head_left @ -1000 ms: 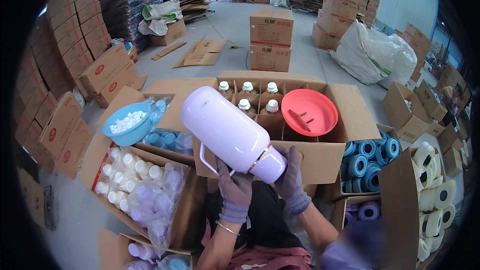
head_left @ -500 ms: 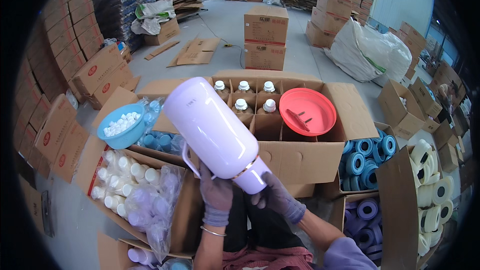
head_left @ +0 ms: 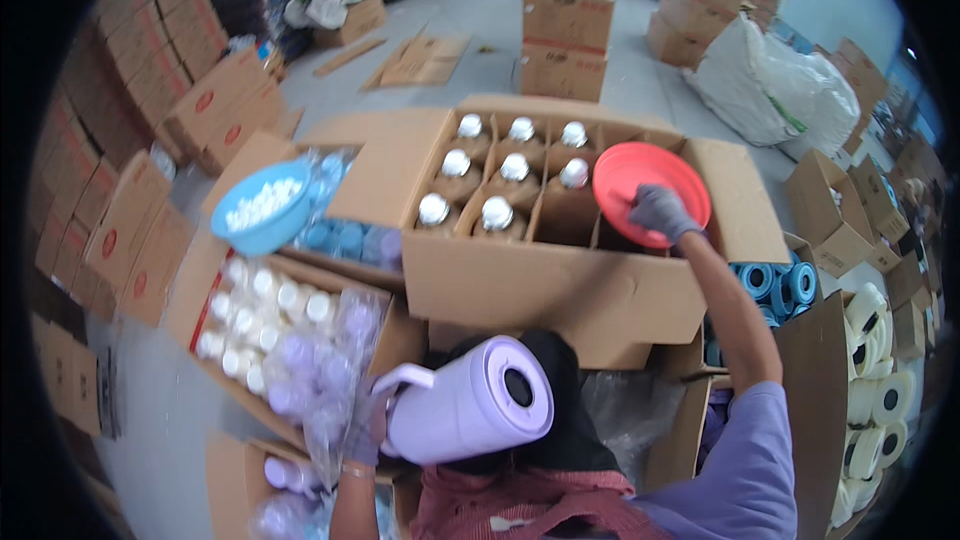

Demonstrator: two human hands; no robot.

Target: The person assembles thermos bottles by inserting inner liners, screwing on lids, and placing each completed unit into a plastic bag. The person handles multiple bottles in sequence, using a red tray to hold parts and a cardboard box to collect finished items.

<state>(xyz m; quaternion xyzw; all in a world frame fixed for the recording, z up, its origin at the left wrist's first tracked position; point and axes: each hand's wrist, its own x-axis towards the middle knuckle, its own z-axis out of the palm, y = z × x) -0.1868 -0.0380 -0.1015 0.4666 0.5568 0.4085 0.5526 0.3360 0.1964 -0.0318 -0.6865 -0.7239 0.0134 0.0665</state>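
My left hand (head_left: 367,425) holds a lilac jug (head_left: 445,418) low over my lap, closed near its handle side. The jug lies tilted on its side, and its broad round end, with a dark circle in the middle, faces up and right. My right hand (head_left: 662,215) reaches into a shallow red dish (head_left: 625,165) with its fingers bunched together. Whatever they grip is hidden. The dish rests on the right part of a divided carton (head_left: 530,275), where several bottles with silvery-white caps (head_left: 497,212) stand in compartments.
On the left, a blue bowl (head_left: 245,232) contains small white pieces, above a box of white and lilac bagged parts (head_left: 265,315). To the right are boxes with blue rings (head_left: 780,285) and cream rings (head_left: 890,395). Stacked cartons (head_left: 565,30) stand farther back.
The jug has come down toward my lap and turned, so its broad end faces me. My right hand has left the jug and moved up into the red dish.
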